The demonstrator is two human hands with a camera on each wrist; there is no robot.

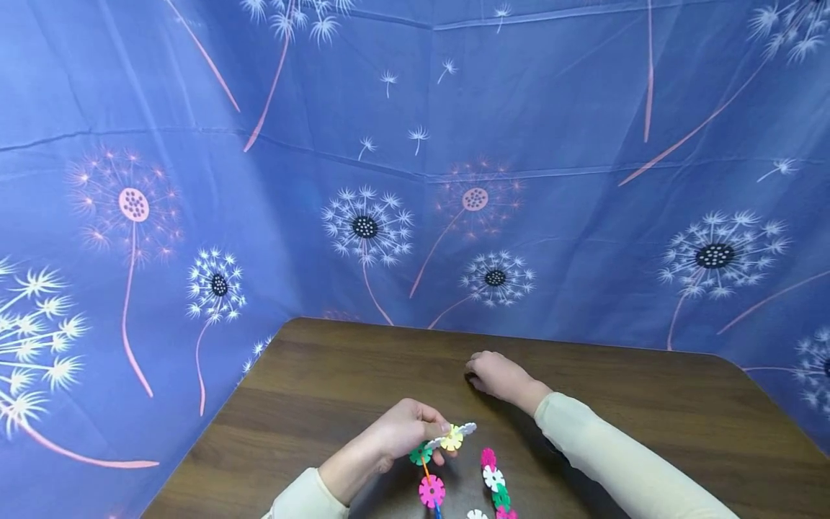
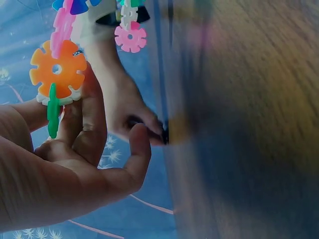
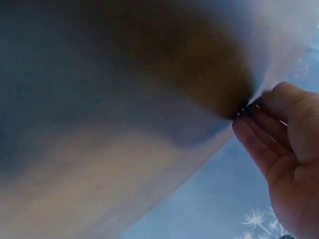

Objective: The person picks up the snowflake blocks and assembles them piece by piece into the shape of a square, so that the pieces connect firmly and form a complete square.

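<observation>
My left hand [image 1: 405, 430] pinches a chain of notched, flower-shaped plastic discs near one end. About its fingertips are a pale yellow disc [image 1: 452, 437], white discs, one [image 1: 468, 428] nearly edge-on, and a green disc [image 1: 421, 454]. An orange disc [image 2: 58, 69] faces the left wrist camera, with a pink disc [image 1: 431, 491] beyond it along the chain. Farther away, my right hand [image 1: 499, 376] has its bent fingertips together at the tabletop. A small dark spot [image 3: 241, 107] lies at those fingertips; whether it is a held piece or shadow is unclear.
On the brown wooden table [image 1: 337, 367], a second row of joined discs, with a white one [image 1: 494, 478], runs off the bottom edge. Another white disc [image 1: 477, 515] is partly cut off there. A blue dandelion-print cloth [image 1: 570, 216] hangs behind and to the left.
</observation>
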